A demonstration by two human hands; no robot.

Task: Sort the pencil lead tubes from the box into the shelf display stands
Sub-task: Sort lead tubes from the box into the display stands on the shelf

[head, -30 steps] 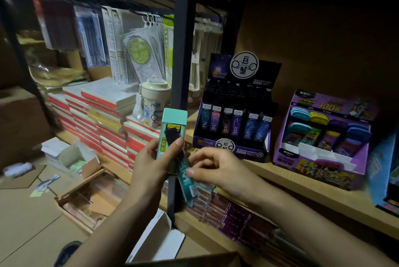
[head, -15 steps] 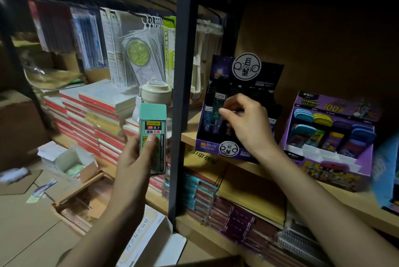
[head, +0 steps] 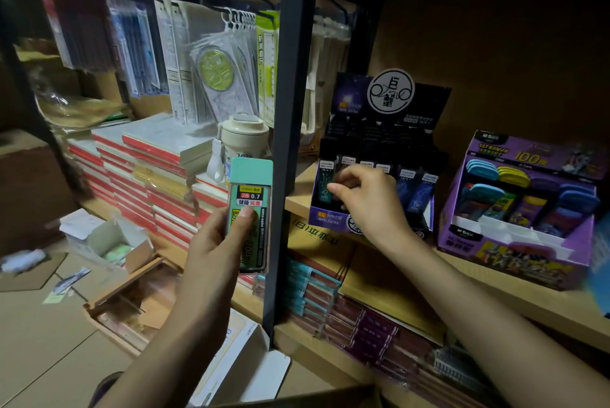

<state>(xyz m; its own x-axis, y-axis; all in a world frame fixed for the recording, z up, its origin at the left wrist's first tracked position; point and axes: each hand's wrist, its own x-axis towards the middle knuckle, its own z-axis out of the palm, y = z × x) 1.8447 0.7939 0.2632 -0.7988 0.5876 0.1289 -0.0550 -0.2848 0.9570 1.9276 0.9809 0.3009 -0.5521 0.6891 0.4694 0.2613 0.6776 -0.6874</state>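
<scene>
A mint-capped lead tube (head: 250, 206), labelled 2B 0.7, was held upright by the left hand (head: 211, 249), with the fingers wrapped behind it and the thumb pressed on its front, just left of the dark shelf post (head: 290, 110). The right hand (head: 373, 206) was reached into the front row of the dark display stand (head: 326, 219) on the wooden shelf (head: 528, 303). There a teal tube (head: 325, 185), standing in the leftmost slot, was pinched between thumb and curled forefinger. A purple display stand (head: 515, 244) was set just beside it, to the right.
</scene>
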